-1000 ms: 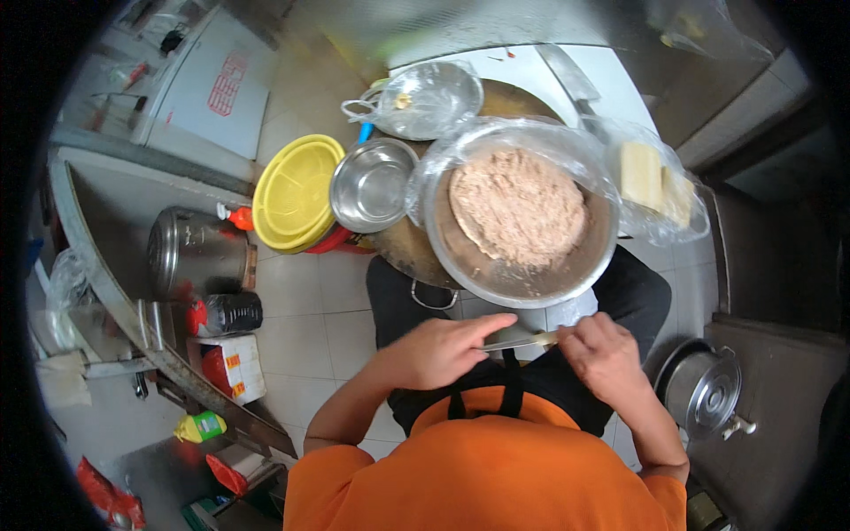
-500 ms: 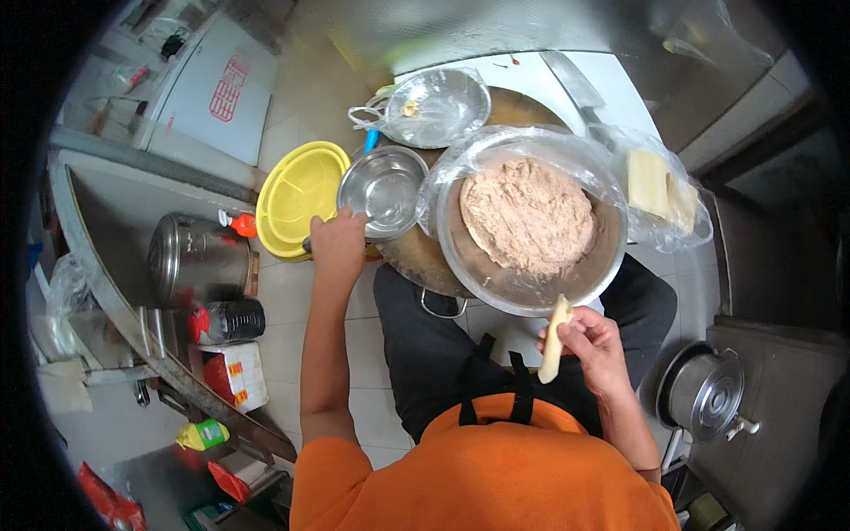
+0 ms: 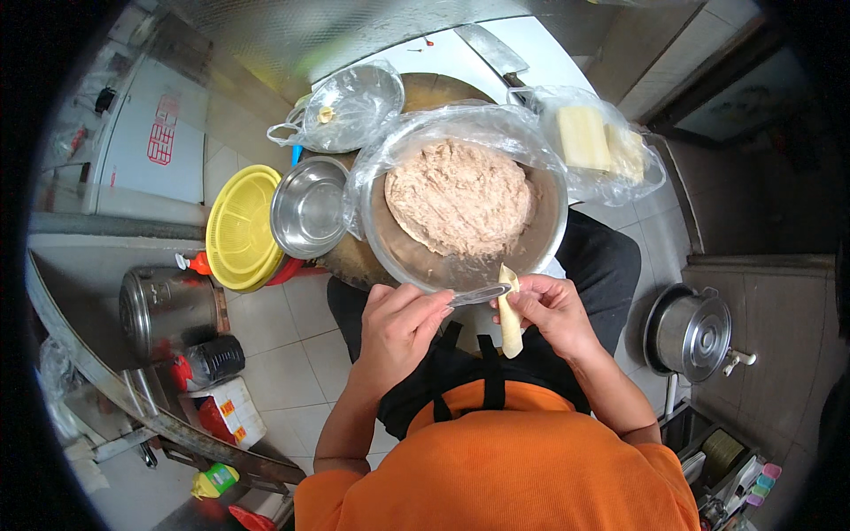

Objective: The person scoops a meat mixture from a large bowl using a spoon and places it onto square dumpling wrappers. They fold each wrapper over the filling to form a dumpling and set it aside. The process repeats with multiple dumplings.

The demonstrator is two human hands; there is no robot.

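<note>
My left hand is closed around the handle of a metal spoon, whose tip touches the upper part of a pale yellow roll. That rolled, tube-like piece is pinched in my right hand and points down towards my lap. Just beyond both hands stands a large steel basin with clear plastic over its far rim. Inside it lies a mound of pinkish, minced-looking filling. To the left sits a small steel bowl, beside a yellow plastic colander.
A plastic-lined bowl sits behind the basin on a round wooden board. At the right, a plastic bag holds stacked pale yellow sheets. A cleaver lies at the back. A lidded pot stands low on the right.
My left hand has moved right from beside the small steel bowl, bringing the spoon to the roll. My right hand still holds the roll. The view has shifted to the right.
</note>
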